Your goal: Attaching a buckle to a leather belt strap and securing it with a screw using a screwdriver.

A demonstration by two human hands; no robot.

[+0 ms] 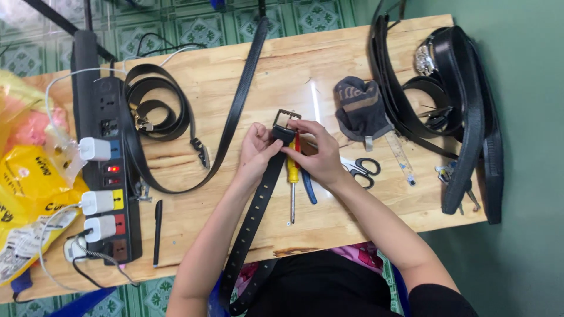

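Note:
A black leather belt (254,218) with a row of holes runs from my lap up to the middle of the wooden table (352,217). Its end carries a rectangular metal buckle (286,118). My left hand (256,150) pinches the belt just below the buckle from the left. My right hand (315,152) grips the same end from the right, fingers on the buckle's base. Under my right hand lie a screwdriver (292,185) with a red and yellow handle and blue-handled pliers (309,189).
A black power strip (100,111) with white chargers lies at the left, beside yellow bags (26,194). Other black belts (158,105) lie left and a pile of belts (464,105) right. Black scissors (361,170), a grey glove (361,108), a clear ruler (401,154) and a black pen (157,232) rest on the table.

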